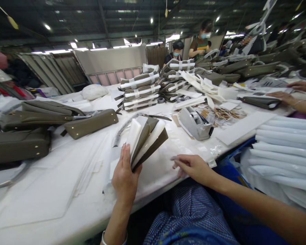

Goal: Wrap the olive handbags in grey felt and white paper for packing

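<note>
My left hand point(126, 175) is closed on the near end of an olive handbag point(152, 149), which stands on its edge on the white table. White foam padding point(134, 132) shows against the bag's left side, and another white piece lies between its olive panels. A handle in clear wrapping curves out behind the bag, partly hidden. My right hand point(189, 164) hovers near the table's front edge, to the right of the bag and apart from it. Its fingers are stretched out, a little blurred, with nothing seen in them.
A grey tape dispenser point(197, 123) sits ahead on the right. Beyond it lie loose white strips point(193, 100) and tags. Bundled bags point(140, 92) are stacked behind; more bags point(91, 123) lie left. White padded sleeves point(285, 153) pile up at right, near a co-worker's hand point(282, 97).
</note>
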Tool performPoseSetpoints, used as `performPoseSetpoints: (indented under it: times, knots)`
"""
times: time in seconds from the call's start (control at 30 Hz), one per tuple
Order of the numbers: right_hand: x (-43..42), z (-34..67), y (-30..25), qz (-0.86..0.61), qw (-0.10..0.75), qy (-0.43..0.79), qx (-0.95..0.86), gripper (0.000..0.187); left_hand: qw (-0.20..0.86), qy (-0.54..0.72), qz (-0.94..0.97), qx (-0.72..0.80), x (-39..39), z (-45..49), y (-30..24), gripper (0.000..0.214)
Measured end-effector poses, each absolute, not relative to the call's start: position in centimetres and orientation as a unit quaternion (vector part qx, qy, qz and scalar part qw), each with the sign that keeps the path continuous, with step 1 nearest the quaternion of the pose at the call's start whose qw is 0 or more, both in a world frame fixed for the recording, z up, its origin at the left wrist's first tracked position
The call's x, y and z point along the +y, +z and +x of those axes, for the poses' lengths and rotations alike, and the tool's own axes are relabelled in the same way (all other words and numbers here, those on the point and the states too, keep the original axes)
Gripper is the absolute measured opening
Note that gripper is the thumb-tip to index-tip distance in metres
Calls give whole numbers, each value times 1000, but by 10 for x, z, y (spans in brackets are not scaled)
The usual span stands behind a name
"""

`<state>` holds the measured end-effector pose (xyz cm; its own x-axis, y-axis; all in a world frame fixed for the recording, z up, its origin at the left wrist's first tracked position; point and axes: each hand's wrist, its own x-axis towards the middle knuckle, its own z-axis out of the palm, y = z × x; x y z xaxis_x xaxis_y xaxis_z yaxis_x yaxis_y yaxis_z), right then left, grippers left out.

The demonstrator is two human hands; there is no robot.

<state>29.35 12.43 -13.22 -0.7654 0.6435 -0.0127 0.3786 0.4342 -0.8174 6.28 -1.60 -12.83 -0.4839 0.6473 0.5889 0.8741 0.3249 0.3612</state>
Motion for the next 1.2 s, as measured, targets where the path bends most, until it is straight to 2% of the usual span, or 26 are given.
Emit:
performPoseSetpoints:
  times: [0.07,0.1,0.17,0.23,0.3,0.37,0.47,0.63,0.73,0.83,0.97,1.1,1.2]
  knots:
    - [125,291,-128,-316,95,508,-796,43,172,-334,-479,-793,-16,63,-128,95]
    - [126,291,-126,-325,72,485,-809,44,172,-336,-479,-792,-16,63,-128,95]
    - [129,292,-124,-357,58,331,-871,40,170,-338,-480,-792,-15,62,-129,94]
    - [132,292,-123,-376,84,159,-909,37,166,-339,-478,-793,-15,62,-129,93]
    - [134,287,-126,-357,124,88,-922,41,165,-338,-477,-794,-15,62,-130,92]
    - [137,274,-134,-305,149,104,-935,54,162,-334,-480,-795,-15,62,-130,93]
    - [148,248,-153,-227,141,123,-956,72,157,-327,-491,-792,-15,63,-130,93]
    - [190,214,-163,-130,152,136,-970,50,161,-321,-492,-794,-15,62,-131,91]
    - [213,211,-161,-120,172,187,-960,46,167,-330,-490,-789,-16,61,-132,90]
    - [232,221,-167,-173,191,219,-941,49,168,-333,-490,-788,-16,60,-134,90]
    - [278,234,-170,-293,194,204,-914,55,166,-323,-484,-796,-16,61,-133,91]
    - [325,233,-152,-363,211,193,-887,47,172,-311,-487,-798,-15,62,-131,92]
    - [313,227,-144,-350,213,190,-893,41,183,-315,-485,-795,-14,61,-131,93]
